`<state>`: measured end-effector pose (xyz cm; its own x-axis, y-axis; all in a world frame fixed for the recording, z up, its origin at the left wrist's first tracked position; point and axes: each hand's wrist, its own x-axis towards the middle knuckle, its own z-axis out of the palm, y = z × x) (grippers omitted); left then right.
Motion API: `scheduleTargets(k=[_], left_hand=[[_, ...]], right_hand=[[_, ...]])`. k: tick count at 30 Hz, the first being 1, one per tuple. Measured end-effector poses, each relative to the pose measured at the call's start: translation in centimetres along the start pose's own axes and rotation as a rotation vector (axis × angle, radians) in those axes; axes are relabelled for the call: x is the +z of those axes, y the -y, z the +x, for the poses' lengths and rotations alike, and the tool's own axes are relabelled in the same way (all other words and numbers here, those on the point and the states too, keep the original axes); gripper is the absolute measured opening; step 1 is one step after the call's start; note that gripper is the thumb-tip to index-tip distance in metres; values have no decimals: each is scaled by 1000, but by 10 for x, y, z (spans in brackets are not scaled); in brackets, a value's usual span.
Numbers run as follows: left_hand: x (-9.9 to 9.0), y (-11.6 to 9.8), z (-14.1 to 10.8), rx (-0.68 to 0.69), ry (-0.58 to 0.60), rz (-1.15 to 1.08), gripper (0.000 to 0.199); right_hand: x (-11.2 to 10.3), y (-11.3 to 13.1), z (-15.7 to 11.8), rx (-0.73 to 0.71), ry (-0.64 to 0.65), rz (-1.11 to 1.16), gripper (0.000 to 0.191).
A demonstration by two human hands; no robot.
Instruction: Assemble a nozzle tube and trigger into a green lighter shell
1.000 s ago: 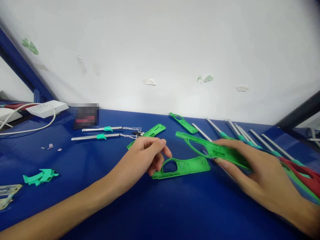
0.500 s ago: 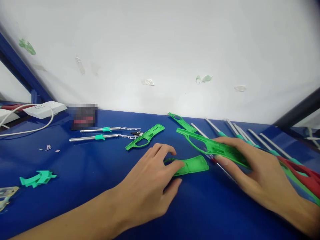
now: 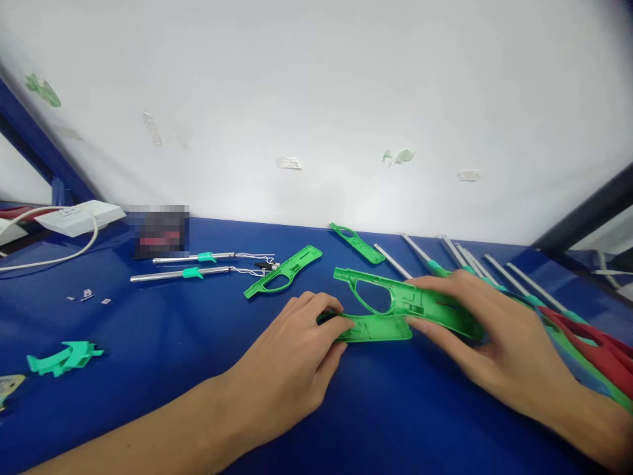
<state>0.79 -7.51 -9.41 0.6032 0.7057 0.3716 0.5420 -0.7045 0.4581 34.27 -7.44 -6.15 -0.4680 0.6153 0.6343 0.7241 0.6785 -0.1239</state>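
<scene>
Above the blue table [image 3: 316, 422], both hands [image 3: 291, 359] [image 3: 499, 343] grip green half-shells [image 3: 378, 328] [image 3: 420, 300].

Your left forearm [image 3: 143, 425] comes in from the lower left and runs up to your left hand [image 3: 291, 356], back upward, fingers [image 3: 324, 303] bent and reaching rightward, with the thumb [image 3: 332, 361] below them, in a low grip. Your right hand [image 3: 509, 336] reaches in from the lower right, its wrist [image 3: 588, 402] near the picture's edge, in a grip with the index finger [image 3: 435, 284] above and its thumb [image 3: 440, 336] below, both pointing left toward your other hand
</scene>
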Motion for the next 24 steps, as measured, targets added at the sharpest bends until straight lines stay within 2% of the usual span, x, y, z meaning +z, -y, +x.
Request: scheduleTargets(k=[14, 20, 24], left_hand=[[-12, -5, 5, -87, 30, -116, 34], [-2, -3, 3, -99, -22, -152, 35], [2, -3, 3, -116, -43, -187, 29]], right_hand=[[-1, 1, -1, 25, -4, 77, 26], [-1, -2, -1, 18, -6, 86, 28], [0, 0, -1, 26, -9, 79, 26]])
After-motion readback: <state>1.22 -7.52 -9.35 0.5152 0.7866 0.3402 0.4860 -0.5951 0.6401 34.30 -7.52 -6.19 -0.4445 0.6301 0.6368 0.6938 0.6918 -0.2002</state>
